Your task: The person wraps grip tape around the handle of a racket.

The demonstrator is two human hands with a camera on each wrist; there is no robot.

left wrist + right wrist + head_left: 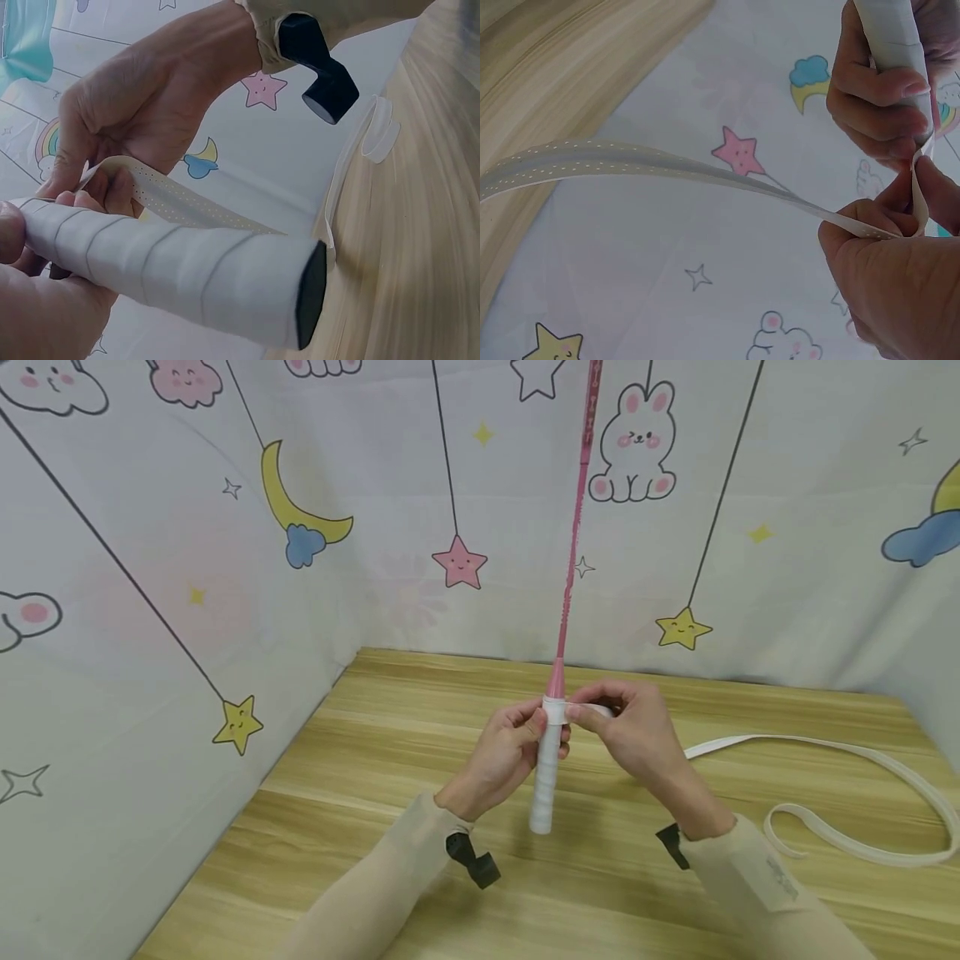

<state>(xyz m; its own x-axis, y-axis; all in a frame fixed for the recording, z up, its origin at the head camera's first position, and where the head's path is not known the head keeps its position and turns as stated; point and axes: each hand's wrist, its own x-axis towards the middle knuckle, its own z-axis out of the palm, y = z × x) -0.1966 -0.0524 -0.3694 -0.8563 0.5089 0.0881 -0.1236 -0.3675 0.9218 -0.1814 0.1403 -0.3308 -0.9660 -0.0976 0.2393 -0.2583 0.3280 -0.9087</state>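
A badminton racket with a pink shaft (573, 552) stands nearly upright, its white wrapped handle (546, 777) pointing down. My left hand (504, 752) grips the upper handle, thumb in front and fingers behind. Just below the pink cone, my right hand (637, 727) pinches a white perforated grip tape (705, 172) between thumb and fingers. From there the tape runs away to the right behind the hand. Spiral seams show along the handle (172, 255) in the left wrist view, and its butt end is dark. The racket head is out of view.
The tape's loose length (862, 747) curves over the right side of the wood-grain table (375, 760). A printed curtain (390, 485) stands behind the table and along its left side. Black camera mounts (472, 860) hang at both wrists.
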